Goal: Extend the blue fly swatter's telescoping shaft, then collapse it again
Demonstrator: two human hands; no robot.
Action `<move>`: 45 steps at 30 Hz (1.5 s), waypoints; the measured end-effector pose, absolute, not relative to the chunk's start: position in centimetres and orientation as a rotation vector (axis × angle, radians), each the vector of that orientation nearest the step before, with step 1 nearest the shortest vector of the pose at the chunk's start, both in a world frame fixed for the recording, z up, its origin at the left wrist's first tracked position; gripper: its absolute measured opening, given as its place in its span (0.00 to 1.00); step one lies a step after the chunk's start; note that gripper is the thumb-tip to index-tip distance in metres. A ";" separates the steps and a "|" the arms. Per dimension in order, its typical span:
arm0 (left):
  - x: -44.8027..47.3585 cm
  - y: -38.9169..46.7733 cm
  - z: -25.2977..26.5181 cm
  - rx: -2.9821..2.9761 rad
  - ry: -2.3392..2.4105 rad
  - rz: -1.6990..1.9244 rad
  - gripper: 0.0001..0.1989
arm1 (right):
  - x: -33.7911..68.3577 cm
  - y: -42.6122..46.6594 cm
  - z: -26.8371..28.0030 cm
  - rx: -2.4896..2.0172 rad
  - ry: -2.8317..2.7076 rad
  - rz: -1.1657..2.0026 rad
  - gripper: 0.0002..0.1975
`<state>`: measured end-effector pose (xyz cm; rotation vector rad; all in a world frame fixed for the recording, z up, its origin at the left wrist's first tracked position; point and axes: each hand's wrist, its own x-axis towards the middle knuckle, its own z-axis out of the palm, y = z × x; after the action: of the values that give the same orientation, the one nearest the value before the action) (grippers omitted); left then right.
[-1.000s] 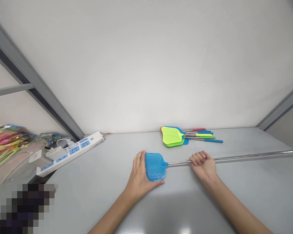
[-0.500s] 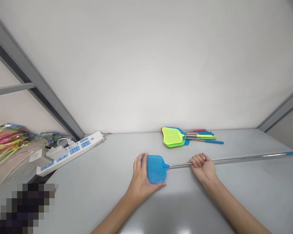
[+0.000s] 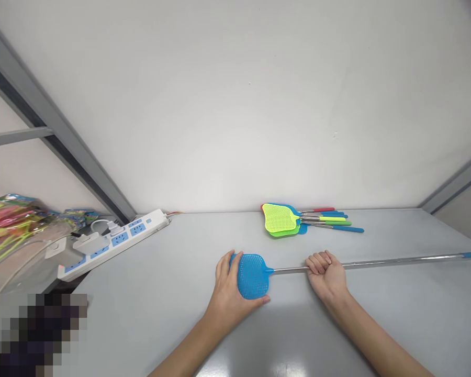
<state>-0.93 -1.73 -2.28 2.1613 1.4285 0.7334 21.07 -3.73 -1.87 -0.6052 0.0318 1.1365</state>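
Observation:
A blue fly swatter (image 3: 253,276) with a long extended metal rod lies crosswise in front of me, its perforated head at the left and its blue grip at the right edge of the view. My left hand (image 3: 231,285) grips the head, fingers over the far left edge and thumb along the near edge. Around the rod, a short way right of the head, my right hand (image 3: 325,272) is closed in a fist. Beyond them a pile of fly swatters (image 3: 280,219) in yellow, green, blue and red lies by the wall, rods shortened, handles to the right.
A white power strip (image 3: 121,243) with plugs and cables lies along the left side of the grey table (image 3: 160,314). Plastic-wrapped colourful items (image 3: 11,225) are heaped at the far left. A white wall (image 3: 239,104) closes off the back. The lower left corner is pixelated.
The swatter head has tilted a little, so its mesh looks more solid. Both hands keep their holds; the view has shifted slightly.

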 end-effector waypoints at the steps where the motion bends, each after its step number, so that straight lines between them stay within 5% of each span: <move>1: -0.9 -1.8 -2.2 2.160 1.427 0.731 0.44 | 21.0 -3.8 -1.9 -0.606 0.036 1.138 0.16; 45: -1.1 -2.1 -2.5 2.219 1.401 0.674 0.49 | 19.8 -4.2 -1.4 -0.571 0.119 1.153 0.16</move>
<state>-1.06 -2.14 -2.52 2.2187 1.4010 0.6742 19.83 -4.18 -1.41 -0.5712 0.1194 1.1535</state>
